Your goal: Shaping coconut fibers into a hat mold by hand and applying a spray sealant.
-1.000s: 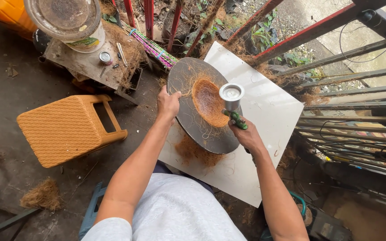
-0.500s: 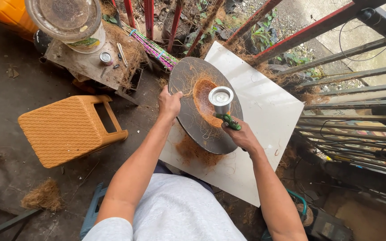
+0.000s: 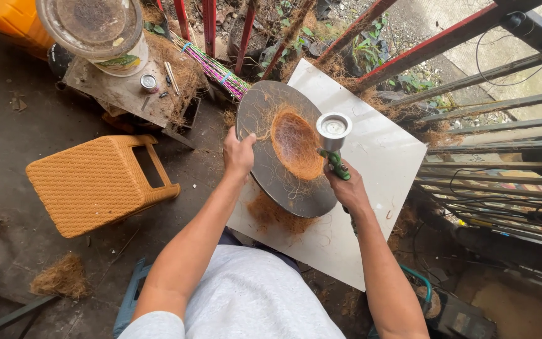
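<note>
The left hand (image 3: 238, 152) is gripping the left edge of a round dark disc (image 3: 265, 164), fingers curled over the rim and thumb lying on its face, so the hand is closed on it. The right hand (image 3: 346, 188) is wrapping tightly around the green handle of a spray gun (image 3: 334, 141), whose round metal cup is standing upright at the top, open end facing the camera. The gun is hovering just in front of the right side of the disc, close to it; whether it is touching cannot be told.

The disc is tilting up on its edge, its lower rim resting on a white board (image 3: 371, 188) that is lying flat beneath both hands. A bowl-shaped mat of orange-brown coconut fibre (image 3: 296, 145) is sitting in the middle of the disc, with loose strands trailing across the dark surface. More loose fibre (image 3: 277, 216) is lying on the board under the disc.

To the left an orange woven plastic stool (image 3: 98, 183) is lying on its side on the concrete floor (image 3: 7, 138). Beyond it a clear plastic jar (image 3: 95, 28) is standing on a grubby slab (image 3: 127, 94), beside a bundle of coloured sticks (image 3: 214, 70). Red metal railings (image 3: 446, 41) are running behind the board.
</note>
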